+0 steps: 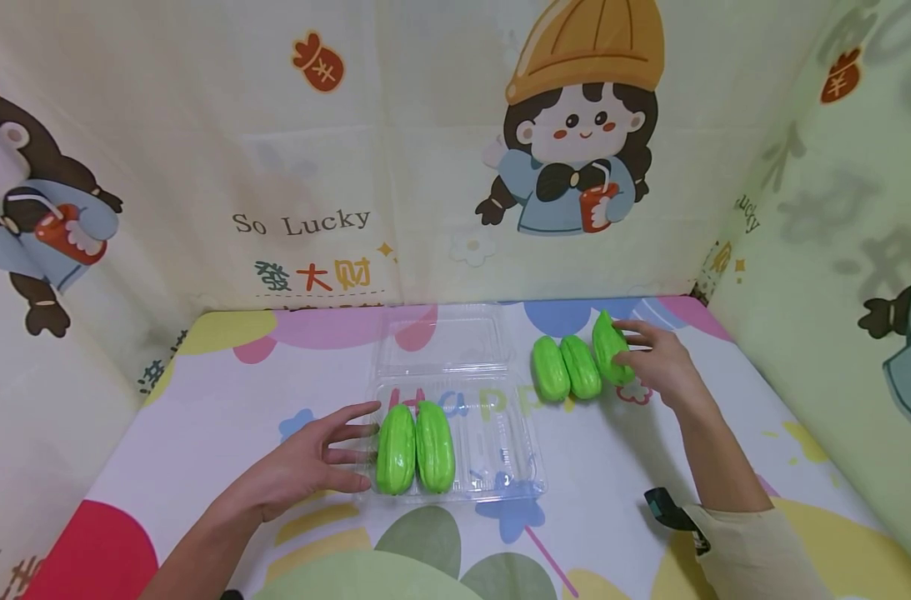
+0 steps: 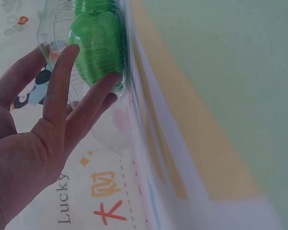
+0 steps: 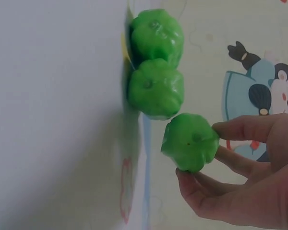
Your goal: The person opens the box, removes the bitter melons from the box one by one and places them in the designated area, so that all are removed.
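Note:
My right hand [image 1: 659, 362] pinches a long green ridged gourd [image 3: 191, 143] between thumb and fingers. It is tilted and held just off the table, right of two more green gourds [image 1: 566, 368] lying side by side. A clear plastic clamshell box [image 1: 493, 433] lies with its lid [image 1: 443, 337] folded back. Two similar gourds [image 1: 416, 448] stand next to each other in its left part. My left hand [image 1: 312, 458] is at the box's left edge, fingers spread and fairly straight; in the left wrist view the fingertips [image 2: 73, 50] reach the clear wall.
A patterned cloth covers the table [image 1: 222, 400]. Printed curtains [image 1: 425, 167] close off the back and both sides. A dark strap-like device [image 1: 673, 510] sits at the right wrist by the sleeve.

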A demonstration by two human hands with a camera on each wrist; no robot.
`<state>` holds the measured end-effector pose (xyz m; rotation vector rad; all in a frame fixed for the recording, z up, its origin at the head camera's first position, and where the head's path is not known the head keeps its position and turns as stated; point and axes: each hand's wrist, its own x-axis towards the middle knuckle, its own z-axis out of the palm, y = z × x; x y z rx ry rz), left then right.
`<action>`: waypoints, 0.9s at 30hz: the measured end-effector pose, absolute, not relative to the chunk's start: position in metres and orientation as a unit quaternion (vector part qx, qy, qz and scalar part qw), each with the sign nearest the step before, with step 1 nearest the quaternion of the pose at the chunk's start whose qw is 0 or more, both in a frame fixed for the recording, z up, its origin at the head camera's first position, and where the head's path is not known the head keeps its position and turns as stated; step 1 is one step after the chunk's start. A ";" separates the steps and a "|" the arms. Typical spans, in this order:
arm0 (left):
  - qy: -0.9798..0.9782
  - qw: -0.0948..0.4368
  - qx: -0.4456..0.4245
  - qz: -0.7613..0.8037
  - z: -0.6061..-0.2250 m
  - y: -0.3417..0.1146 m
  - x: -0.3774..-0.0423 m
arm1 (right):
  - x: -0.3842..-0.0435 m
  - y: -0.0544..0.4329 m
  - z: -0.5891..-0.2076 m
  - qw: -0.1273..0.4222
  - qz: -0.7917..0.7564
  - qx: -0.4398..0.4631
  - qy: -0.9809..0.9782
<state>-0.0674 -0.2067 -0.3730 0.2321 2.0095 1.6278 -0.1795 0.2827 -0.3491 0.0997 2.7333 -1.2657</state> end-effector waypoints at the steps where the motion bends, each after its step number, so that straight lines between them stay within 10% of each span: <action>1: 0.746 0.269 0.086 0.603 -0.373 -0.207 -0.067 | -0.180 0.283 -0.350 0.064 -0.417 0.033 0.906; 27: 0.747 0.265 0.089 0.603 -0.374 -0.206 -0.067 | -0.187 0.280 -0.369 0.072 -0.383 0.031 0.920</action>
